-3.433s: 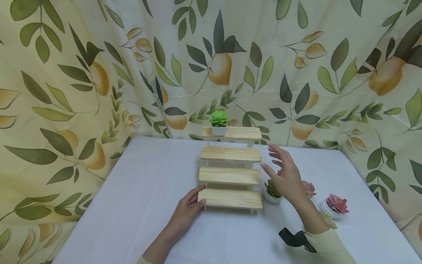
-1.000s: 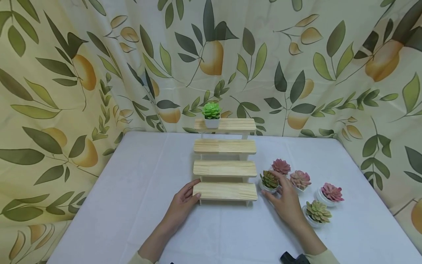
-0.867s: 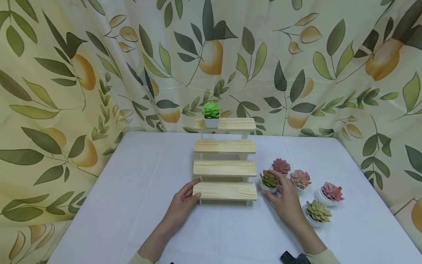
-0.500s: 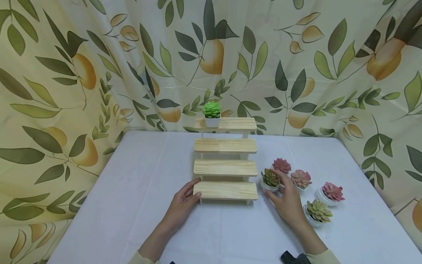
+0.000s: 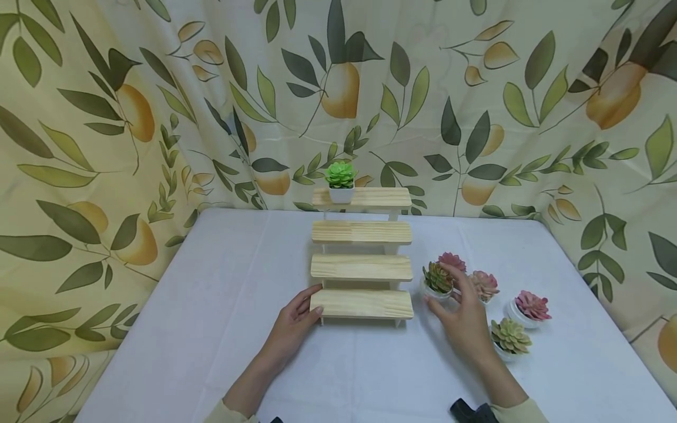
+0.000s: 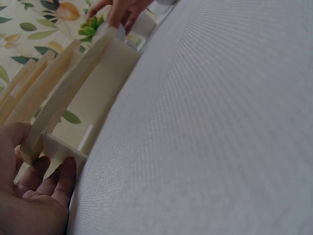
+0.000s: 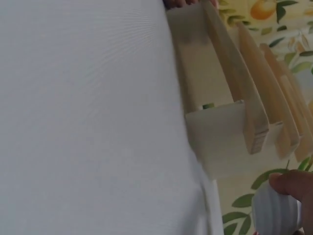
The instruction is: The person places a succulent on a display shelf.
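Observation:
A four-tier wooden display stand [image 5: 361,302] stands mid-table. My left hand [image 5: 292,325] grips the left end of its lowest shelf. In the left wrist view, its thumb lies at the shelf and its fingers [image 6: 66,178] press against the support below. To the right of the stand, my right hand [image 5: 468,320] holds a green-and-reddish potted succulent [image 5: 438,277] between thumb and fingers. The right wrist view shows its ribbed white pot [image 7: 274,210] raised off the cloth, the thumb on its side. A bright green succulent [image 5: 340,179] in a white pot occupies the top shelf's left end.
Behind and right of my right hand are a dark pink succulent [image 5: 452,262], a pale pink one [image 5: 483,285], another pink one [image 5: 533,305] and a yellow-green one [image 5: 510,336]. White cloth covers the table [image 5: 211,311]; a leaf-and-fruit patterned curtain [image 5: 402,117] hangs behind.
My right hand came down from beside the upper shelves to the green-and-reddish succulent, took hold of it and has just lifted it slightly. My left hand stays on the stand.

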### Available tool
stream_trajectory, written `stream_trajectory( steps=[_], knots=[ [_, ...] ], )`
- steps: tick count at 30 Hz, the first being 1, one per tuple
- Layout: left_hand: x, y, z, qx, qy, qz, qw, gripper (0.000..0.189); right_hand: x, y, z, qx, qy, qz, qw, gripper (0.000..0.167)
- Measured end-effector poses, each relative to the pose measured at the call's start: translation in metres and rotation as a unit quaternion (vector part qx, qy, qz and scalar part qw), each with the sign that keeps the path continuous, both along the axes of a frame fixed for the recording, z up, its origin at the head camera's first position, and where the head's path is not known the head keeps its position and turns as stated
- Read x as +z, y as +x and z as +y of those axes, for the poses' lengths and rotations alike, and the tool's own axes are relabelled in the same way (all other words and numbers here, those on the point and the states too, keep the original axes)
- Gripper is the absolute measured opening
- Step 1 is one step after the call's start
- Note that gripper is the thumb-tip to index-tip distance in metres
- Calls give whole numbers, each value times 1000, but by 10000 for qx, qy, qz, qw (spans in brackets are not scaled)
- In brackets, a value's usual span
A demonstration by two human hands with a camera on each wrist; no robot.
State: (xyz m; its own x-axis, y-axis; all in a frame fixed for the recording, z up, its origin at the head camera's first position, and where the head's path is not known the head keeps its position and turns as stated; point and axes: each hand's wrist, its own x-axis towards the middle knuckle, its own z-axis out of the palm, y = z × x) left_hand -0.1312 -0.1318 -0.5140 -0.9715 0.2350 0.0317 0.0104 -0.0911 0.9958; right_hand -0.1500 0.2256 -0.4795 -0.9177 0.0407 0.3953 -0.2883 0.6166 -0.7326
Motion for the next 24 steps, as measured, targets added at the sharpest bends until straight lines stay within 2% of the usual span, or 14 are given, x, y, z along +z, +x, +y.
stream_trajectory(
  steps=[6,14,19,24],
  knots=[
    [1,1,-1,13,40,21,10000,56,17,-5,1,-96,-88,377,9992,82],
    [1,-1,-1,22,40,15,10000,57,42,-12,-3,-240,-164,491,9984,82],
    [1,0,-1,33,-22,9,10000,58,55,-19,-7,-201,-272,676,9971,78],
    [2,0,0,24,-49,-15,10000,56,65,-26,-15,17,-367,768,9964,78]
  ],
)
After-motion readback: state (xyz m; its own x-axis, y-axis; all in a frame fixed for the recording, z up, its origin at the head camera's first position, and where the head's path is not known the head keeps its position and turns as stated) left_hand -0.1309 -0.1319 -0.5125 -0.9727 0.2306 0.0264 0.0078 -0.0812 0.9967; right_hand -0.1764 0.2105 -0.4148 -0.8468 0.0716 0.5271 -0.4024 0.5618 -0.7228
